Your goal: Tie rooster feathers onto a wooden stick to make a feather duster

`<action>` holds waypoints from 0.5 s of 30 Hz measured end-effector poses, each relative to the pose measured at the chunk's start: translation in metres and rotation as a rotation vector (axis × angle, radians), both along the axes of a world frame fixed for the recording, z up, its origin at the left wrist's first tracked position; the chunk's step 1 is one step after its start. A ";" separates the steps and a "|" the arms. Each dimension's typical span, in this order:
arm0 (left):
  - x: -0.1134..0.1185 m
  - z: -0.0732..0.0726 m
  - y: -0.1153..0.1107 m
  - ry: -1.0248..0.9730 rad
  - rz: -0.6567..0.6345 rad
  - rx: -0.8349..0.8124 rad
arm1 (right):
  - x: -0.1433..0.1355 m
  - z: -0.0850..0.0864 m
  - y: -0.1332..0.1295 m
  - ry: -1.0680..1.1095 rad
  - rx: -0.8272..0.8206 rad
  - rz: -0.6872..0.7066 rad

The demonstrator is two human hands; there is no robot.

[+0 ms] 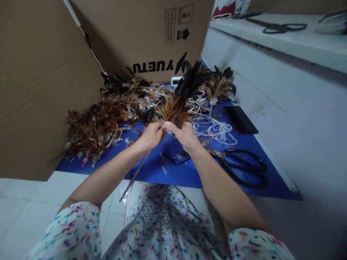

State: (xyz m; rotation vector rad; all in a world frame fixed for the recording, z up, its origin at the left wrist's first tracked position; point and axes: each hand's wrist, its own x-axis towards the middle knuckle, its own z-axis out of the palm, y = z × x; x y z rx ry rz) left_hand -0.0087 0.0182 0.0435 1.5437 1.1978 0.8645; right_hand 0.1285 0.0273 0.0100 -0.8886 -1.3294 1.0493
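Over the middle of the blue surface [189, 176], the left hand [151, 136] and right hand [186, 135] pinch a feather bundle [175, 107] at its base. It should handle light and soft, plumes easily bent; the gathered base seems the best hold.

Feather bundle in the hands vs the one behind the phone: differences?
Left hand and right hand grip the held bundle; the far bundle is untouched. The held bundle's base is covered; the far bundle's pale base shows. Both mix brown and black feathers.
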 end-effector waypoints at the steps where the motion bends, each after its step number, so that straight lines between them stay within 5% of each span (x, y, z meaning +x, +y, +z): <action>1: 0.001 -0.001 0.000 0.081 0.000 0.061 | 0.000 0.000 0.000 -0.012 -0.005 -0.030; 8: 0.012 0.006 -0.006 0.620 -0.037 0.347 | 0.001 -0.007 0.004 -0.065 0.017 -0.206; 15: 0.024 0.001 -0.012 0.842 -0.019 0.429 | 0.003 -0.017 0.011 -0.079 0.027 -0.342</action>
